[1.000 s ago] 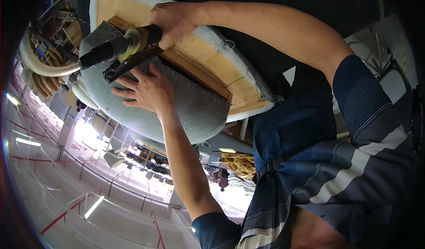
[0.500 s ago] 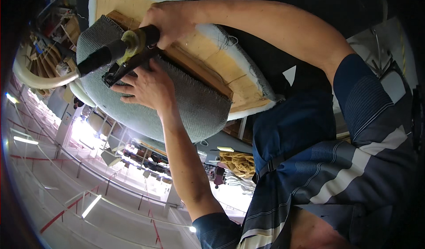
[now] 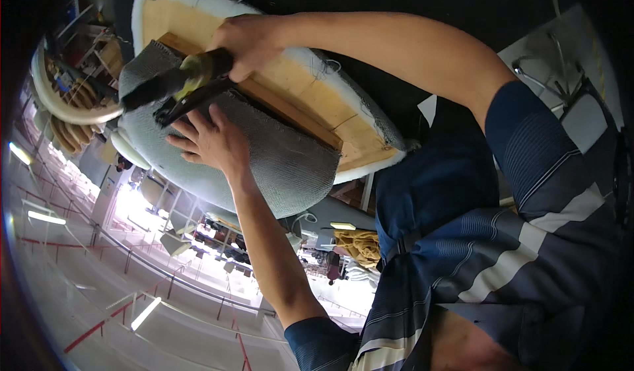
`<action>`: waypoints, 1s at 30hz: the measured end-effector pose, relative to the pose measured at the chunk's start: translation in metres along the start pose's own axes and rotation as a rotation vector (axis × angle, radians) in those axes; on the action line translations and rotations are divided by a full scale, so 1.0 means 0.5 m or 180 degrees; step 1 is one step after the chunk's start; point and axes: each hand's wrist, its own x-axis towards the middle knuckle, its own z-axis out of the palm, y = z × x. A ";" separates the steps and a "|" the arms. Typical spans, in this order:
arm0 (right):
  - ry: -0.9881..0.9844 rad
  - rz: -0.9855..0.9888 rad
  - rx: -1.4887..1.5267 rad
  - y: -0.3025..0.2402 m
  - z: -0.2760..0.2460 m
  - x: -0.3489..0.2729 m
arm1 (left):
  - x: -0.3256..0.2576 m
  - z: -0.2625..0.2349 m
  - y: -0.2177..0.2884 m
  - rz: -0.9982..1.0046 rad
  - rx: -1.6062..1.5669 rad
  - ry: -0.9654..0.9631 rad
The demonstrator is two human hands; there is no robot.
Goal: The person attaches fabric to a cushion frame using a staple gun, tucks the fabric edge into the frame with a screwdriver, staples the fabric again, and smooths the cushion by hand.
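Observation:
An upholstered furniture piece (image 3: 290,153) in grey woven fabric fills the upper left. Its bare wooden panel (image 3: 317,90) is edged with white padding, and a wooden batten (image 3: 284,110) runs along it beside the raw fabric edge. My right hand (image 3: 247,44) is closed around the black rear end of a staple gun (image 3: 195,74), black with a yellowish middle. The gun lies slanted over the fabric and batten. My left hand (image 3: 214,143) rests open on the grey fabric, fingers spread just beside the gun's black lower bar. The gun's tip against the piece is unclear.
A pale curved tube (image 3: 63,110) reaches the gun's front end; whether they join is unclear. Loose threads (image 3: 327,68) hang at the panel's edge. A metal-legged chair (image 3: 561,87) stands at right, a tan cloth heap (image 3: 358,247) beyond my left arm.
The whole view has shifted slightly. My left hand has slid a little back from the gun, its thumb lower. My right hand still grips the staple gun, which stays over the batten.

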 end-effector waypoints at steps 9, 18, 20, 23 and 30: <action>0.0134 0.0045 -0.0025 -0.010 -0.034 -0.036 | -0.067 0.005 -0.025 0.0436 0.0182 0.0377; -0.0189 -0.0248 0.0264 -0.015 0.003 -0.004 | -0.067 0.019 -0.040 0.0422 0.0592 0.0346; -0.0254 -0.0158 0.0293 -0.006 0.014 0.000 | -0.067 0.020 -0.038 0.0400 0.0645 0.0313; 0.0000 -0.0519 0.0124 0.017 0.027 0.010 | -0.062 0.017 -0.023 0.0371 0.0754 0.0215; -0.0168 0.0005 0.0156 -0.005 0.007 -0.002 | -0.049 0.013 0.005 0.0185 0.0573 0.0385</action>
